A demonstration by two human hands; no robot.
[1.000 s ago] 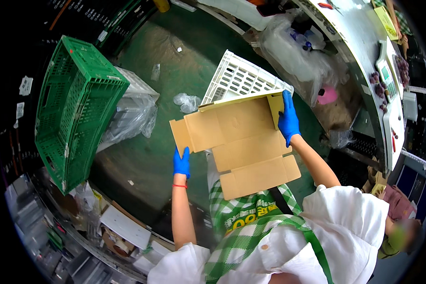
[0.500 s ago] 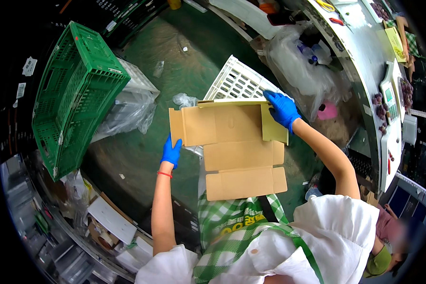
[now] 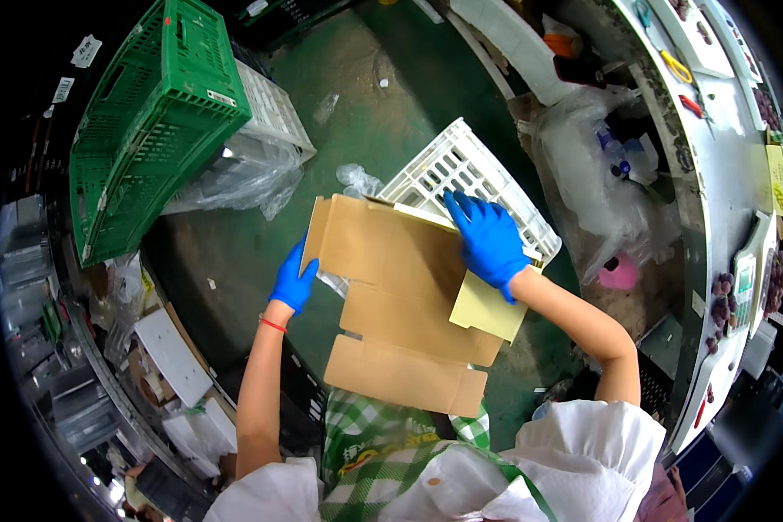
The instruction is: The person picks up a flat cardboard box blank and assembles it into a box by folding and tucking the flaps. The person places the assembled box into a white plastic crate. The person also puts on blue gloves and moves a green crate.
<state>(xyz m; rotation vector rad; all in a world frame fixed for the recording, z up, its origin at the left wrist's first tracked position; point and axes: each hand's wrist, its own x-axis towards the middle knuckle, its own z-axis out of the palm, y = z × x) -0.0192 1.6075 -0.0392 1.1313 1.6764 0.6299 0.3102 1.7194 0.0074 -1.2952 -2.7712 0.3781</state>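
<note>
A partly unfolded cardboard box lies before me, its brown inside facing up and its panels spread toward my apron. On its right, a pale yellow-green flap is turned over. My left hand, in a blue glove, pinches the box's left edge, thumb in front and the other fingers mostly behind. My right hand, also blue-gloved, rests across the upper right part of the box with fingers stretched out; its thumb is hidden. Under the box's far side is an upturned white plastic crate, partly covered.
Green crates stand at the left beside a clear plastic bag. Along the right runs a worktable bearing yellow-handled scissors, a scale and grapes. Plastic film lies beneath it.
The box has tilted clockwise and its lower panels have shifted left. My right hand has moved inward from the far right corner onto the box, and the right flap has turned inward.
</note>
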